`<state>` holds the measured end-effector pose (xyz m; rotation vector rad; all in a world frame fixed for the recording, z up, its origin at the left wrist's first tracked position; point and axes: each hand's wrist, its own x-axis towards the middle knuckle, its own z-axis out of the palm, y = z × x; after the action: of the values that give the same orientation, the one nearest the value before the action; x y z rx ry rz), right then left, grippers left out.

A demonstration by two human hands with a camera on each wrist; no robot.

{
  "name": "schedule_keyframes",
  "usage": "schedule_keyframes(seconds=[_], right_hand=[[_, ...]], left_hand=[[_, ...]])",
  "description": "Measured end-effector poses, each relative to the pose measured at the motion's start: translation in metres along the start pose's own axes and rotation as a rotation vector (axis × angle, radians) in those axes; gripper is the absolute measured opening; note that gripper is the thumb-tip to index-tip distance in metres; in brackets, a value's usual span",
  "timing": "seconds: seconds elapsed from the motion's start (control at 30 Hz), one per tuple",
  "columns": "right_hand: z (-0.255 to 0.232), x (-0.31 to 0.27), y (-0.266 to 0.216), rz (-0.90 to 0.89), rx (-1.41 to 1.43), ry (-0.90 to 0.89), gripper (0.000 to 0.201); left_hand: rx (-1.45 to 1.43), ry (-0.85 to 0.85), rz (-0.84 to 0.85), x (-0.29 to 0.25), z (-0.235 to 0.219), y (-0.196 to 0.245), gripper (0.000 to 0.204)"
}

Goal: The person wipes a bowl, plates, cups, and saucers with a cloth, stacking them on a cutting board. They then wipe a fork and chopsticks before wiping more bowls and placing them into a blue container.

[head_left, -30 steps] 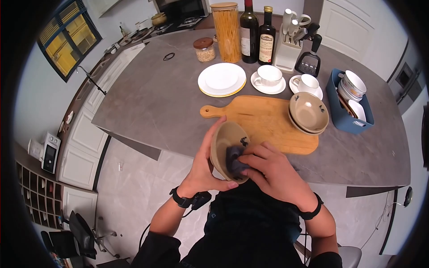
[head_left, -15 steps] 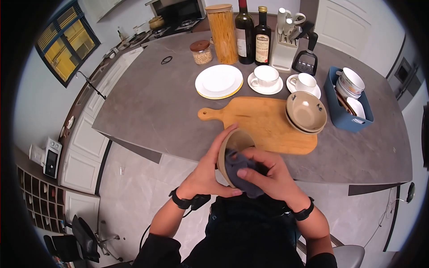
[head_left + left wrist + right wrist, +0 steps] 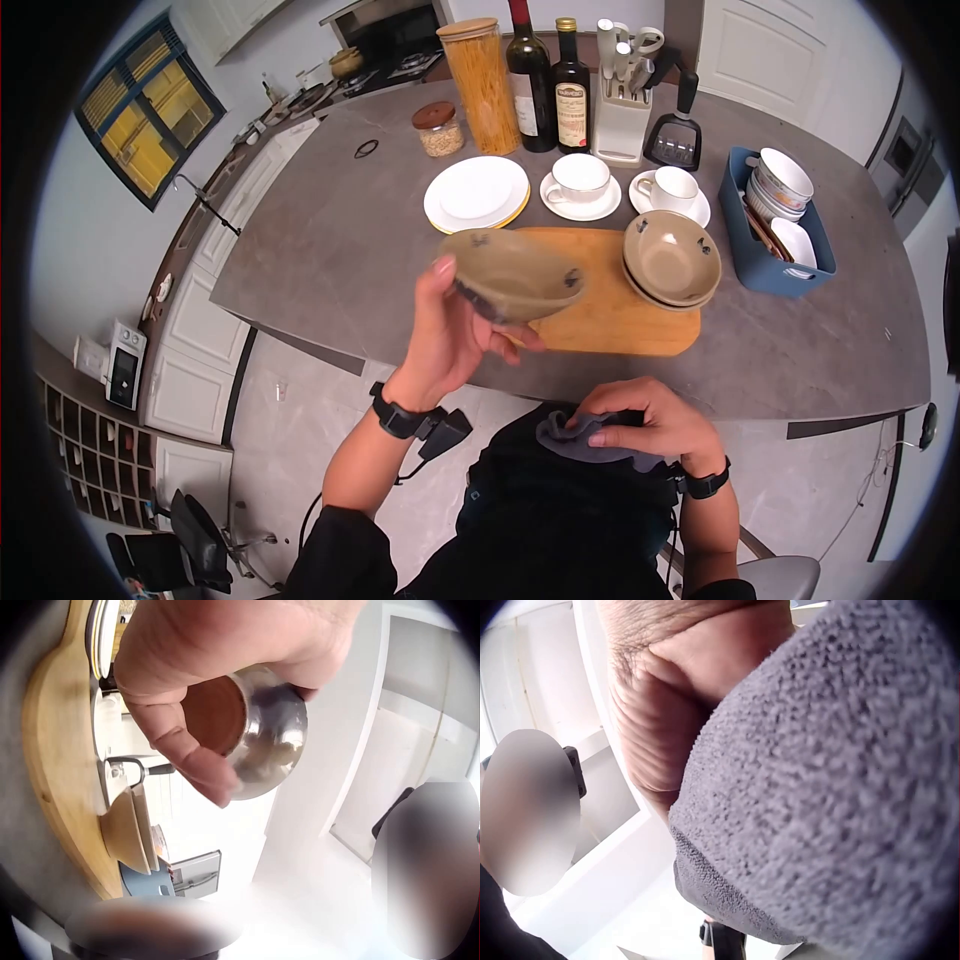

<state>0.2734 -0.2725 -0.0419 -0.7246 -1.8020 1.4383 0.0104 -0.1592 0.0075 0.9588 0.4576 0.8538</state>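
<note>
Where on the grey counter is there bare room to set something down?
Widest: the counter left of the plates and the held bowl. Another: front right, between the stacked bowls, the blue bin and the near edge. The cutting board is bare just left of those bowls. Crowded: the back, from small jar to knife block.

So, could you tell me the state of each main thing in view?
Held bowl, tilted in left hand
Cloth, bunched in right hand
Stacked bowls, nested, upright
Plates, stacked
Cups, upright
Pasta jar, lidded
Small jar, lidded
Bottles, standing
Blue bin, open, loaded
Knife block, loaded
</note>
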Motion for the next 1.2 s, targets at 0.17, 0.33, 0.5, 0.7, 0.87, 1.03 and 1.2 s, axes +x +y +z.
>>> schedule_keyframes(seconds=[0.17, 0.33, 0.5, 0.7, 0.87, 1.03, 1.2], right_hand=[[-0.007, -0.012, 0.014, 0.033, 0.108, 0.097, 0.023], [-0.007, -0.015, 0.019, 0.017, 0.115, 0.126, 0.023], [-0.009, -0.015, 0.018, -0.038, 0.160, 0.109, 0.024], [-0.009, -0.016, 0.021, -0.060, 0.143, 0.104, 0.024], [-0.010, -0.016, 0.023, -0.062, 0.142, 0.098, 0.024], [-0.009, -0.015, 0.021, -0.055, 0.145, 0.095, 0.023], [-0.008, -0.014, 0.020, -0.035, 0.184, 0.109, 0.023]], left_hand=[[0.231, -0.102, -0.181, 0.049, 0.036, -0.009, 0.061], [0.224, -0.141, -0.178, 0.094, 0.070, -0.015, 0.051], [0.475, 0.014, -0.191, 0.125, 0.085, -0.027, 0.050], [0.586, -0.070, -0.177, 0.130, 0.096, -0.036, 0.057], [0.565, -0.098, -0.135, 0.129, 0.091, -0.037, 0.064], [0.563, -0.106, -0.160, 0.125, 0.084, -0.035, 0.065], [0.638, -0.115, -0.231, 0.127, 0.074, -0.039, 0.069]])
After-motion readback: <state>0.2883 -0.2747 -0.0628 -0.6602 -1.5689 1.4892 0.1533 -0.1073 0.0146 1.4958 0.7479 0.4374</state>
